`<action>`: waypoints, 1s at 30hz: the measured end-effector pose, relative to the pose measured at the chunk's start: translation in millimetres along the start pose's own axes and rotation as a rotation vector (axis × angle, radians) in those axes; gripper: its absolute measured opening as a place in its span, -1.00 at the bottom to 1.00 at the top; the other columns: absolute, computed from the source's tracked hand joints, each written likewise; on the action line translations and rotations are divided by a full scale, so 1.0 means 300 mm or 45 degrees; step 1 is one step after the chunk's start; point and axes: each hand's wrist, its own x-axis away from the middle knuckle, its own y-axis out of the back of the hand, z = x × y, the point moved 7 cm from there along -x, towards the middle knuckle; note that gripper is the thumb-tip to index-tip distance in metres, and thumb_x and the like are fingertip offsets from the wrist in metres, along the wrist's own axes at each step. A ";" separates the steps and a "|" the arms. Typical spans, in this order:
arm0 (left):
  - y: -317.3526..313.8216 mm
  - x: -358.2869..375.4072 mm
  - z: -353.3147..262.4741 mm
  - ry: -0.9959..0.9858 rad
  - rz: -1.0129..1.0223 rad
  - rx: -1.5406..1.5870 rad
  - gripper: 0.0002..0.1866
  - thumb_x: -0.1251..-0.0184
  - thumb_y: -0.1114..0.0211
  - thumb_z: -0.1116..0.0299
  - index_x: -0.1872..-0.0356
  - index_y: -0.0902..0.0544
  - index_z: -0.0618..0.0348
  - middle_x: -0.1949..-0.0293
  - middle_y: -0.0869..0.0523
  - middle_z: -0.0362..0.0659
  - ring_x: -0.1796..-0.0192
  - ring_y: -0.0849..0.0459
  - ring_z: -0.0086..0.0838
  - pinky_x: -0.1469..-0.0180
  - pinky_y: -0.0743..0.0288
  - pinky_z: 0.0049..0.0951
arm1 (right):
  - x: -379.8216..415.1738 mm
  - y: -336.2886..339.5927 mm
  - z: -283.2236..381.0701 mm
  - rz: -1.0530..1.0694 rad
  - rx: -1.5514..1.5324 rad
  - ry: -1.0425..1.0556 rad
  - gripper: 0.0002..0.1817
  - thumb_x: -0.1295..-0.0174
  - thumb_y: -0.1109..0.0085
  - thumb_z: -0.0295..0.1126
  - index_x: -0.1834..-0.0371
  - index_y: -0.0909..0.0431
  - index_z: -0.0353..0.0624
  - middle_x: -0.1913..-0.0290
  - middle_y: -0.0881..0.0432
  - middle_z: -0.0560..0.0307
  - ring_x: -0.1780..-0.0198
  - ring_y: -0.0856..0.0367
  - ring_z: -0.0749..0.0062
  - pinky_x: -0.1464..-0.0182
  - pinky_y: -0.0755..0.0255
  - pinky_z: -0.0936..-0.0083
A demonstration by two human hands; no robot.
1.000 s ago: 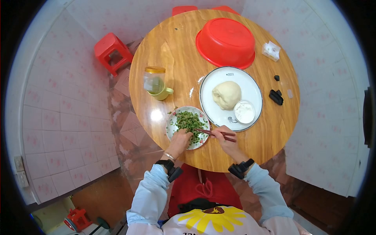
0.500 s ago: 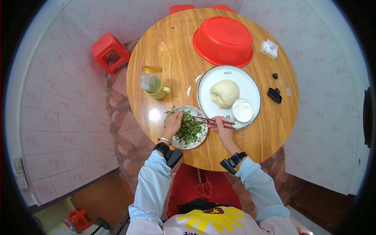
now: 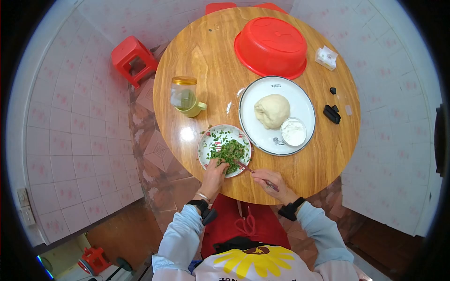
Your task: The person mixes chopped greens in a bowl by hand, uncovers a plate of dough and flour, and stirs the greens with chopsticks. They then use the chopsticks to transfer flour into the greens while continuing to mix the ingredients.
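Note:
A shallow floral-rimmed bowl stands near the table's front left, holding finely chopped greens. My left hand is closed over the bowl's near left rim, its fingertips reaching inside against the greens. In my right hand, to the right of the bowl, is a pair of dark red chopsticks whose tips dip into the greens. Just beyond lies a large white plate with a dark rim. It carries a smooth lump of dough and a small bowl of white powder.
An upturned red basin sits at the back of the round wooden table. A gold-lidded jar and yellow mug stand at left. Black items and a tissue pack lie right. A red stool stands beyond.
My left hand has moved from the bowl's left side to its near edge. The right hand has come nearer my body, turning the chopsticks. Greens now gather toward the bowl's right, baring its left part.

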 end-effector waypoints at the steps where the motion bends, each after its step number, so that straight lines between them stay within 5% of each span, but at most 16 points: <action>1: -0.007 -0.019 0.012 0.010 0.014 -0.052 -0.81 -0.08 -0.25 0.57 0.24 -0.63 0.22 0.18 -0.56 0.03 0.06 -0.50 -0.07 0.02 -0.44 -0.22 | -0.018 -0.009 -0.004 0.000 -0.001 0.001 -0.89 -0.13 -0.21 -0.58 0.27 -0.58 -0.27 0.28 -0.63 -0.01 0.22 -0.64 0.16 0.20 -0.53 0.43; 9: 0.005 -0.087 0.046 0.150 0.074 -0.075 -0.84 -0.13 -0.23 0.50 0.26 -0.64 0.27 0.16 -0.58 0.08 0.06 -0.51 -0.04 -0.02 -0.44 -0.24 | -0.067 0.088 -0.005 -0.239 -0.010 -0.164 -0.93 -0.20 -0.14 -0.54 0.31 -0.57 -0.31 0.33 -0.63 0.02 0.24 -0.65 0.30 0.21 -0.51 0.46; 12: 0.086 -0.035 0.046 0.106 -0.220 0.062 -0.78 -0.19 -0.23 0.45 0.14 -0.61 0.28 0.12 -0.63 0.07 0.01 -0.56 -0.09 0.00 -0.45 -0.25 | 0.015 0.121 -0.073 -0.458 -0.219 -0.488 -0.87 -0.27 -0.06 -0.49 0.29 -0.57 -0.34 0.34 -0.63 0.06 0.24 -0.66 0.38 0.24 -0.53 0.54; 14: 0.079 0.001 0.148 0.565 -0.173 0.309 -0.70 -0.27 -0.16 0.38 0.01 -0.56 0.29 0.04 -0.62 0.06 -0.09 -0.54 -0.15 -0.08 -0.42 -0.31 | 0.027 0.099 -0.102 -0.551 -0.351 -0.646 -0.85 -0.30 -0.04 -0.47 0.26 -0.56 -0.35 0.33 -0.63 0.07 0.24 -0.67 0.39 0.23 -0.53 0.57; 15: 0.069 -0.009 0.165 0.566 -0.174 0.308 -0.70 -0.27 -0.16 0.38 0.01 -0.56 0.29 0.04 -0.62 0.06 -0.09 -0.54 -0.15 -0.08 -0.42 -0.31 | 0.035 0.080 -0.129 -0.641 -0.485 -0.799 -0.82 -0.33 -0.01 -0.45 0.23 -0.55 -0.36 0.31 -0.63 0.08 0.24 -0.68 0.41 0.23 -0.54 0.60; 21: 0.007 -0.159 0.272 0.834 -0.237 0.250 -0.54 -0.41 0.02 0.15 -0.16 -0.47 0.28 -0.07 -0.59 0.08 -0.19 -0.49 -0.16 -0.22 -0.29 -0.41 | -0.069 -0.055 -0.239 -0.664 -0.689 -0.770 -0.79 -0.35 0.01 -0.43 0.13 -0.51 -0.37 0.29 -0.63 0.04 0.21 -0.69 0.39 0.20 -0.54 0.61; 25: -0.017 -0.220 0.274 0.797 -0.098 0.473 -0.55 -0.41 0.02 0.10 -0.06 -0.53 0.27 -0.01 -0.62 0.05 -0.08 -0.55 -0.20 -0.13 -0.32 -0.41 | -0.122 -0.072 -0.183 -0.519 -0.658 -0.607 -0.82 -0.34 -0.01 -0.46 0.19 -0.53 -0.37 0.31 -0.64 0.07 0.22 -0.67 0.42 0.20 -0.52 0.59; 27: -0.014 -0.214 0.246 0.817 0.007 0.547 -0.57 -0.40 0.00 0.10 -0.01 -0.56 0.26 0.01 -0.63 0.04 -0.04 -0.56 -0.22 -0.09 -0.35 -0.39 | -0.128 -0.028 -0.101 -0.339 -0.235 -0.415 -0.87 -0.29 -0.04 -0.50 0.27 -0.56 -0.34 0.32 -0.64 0.08 0.23 -0.65 0.45 0.20 -0.50 0.56; 30: 0.066 -0.133 0.085 0.542 -0.073 0.369 -0.79 -0.29 -0.19 0.31 0.24 -0.60 0.27 0.19 -0.64 0.10 0.12 -0.58 -0.12 0.14 -0.44 -0.25 | -0.078 0.001 -0.010 -0.225 -0.128 -0.174 -0.95 -0.17 -0.15 -0.58 0.32 -0.58 -0.29 0.35 -0.63 0.06 0.25 -0.64 0.36 0.21 -0.51 0.50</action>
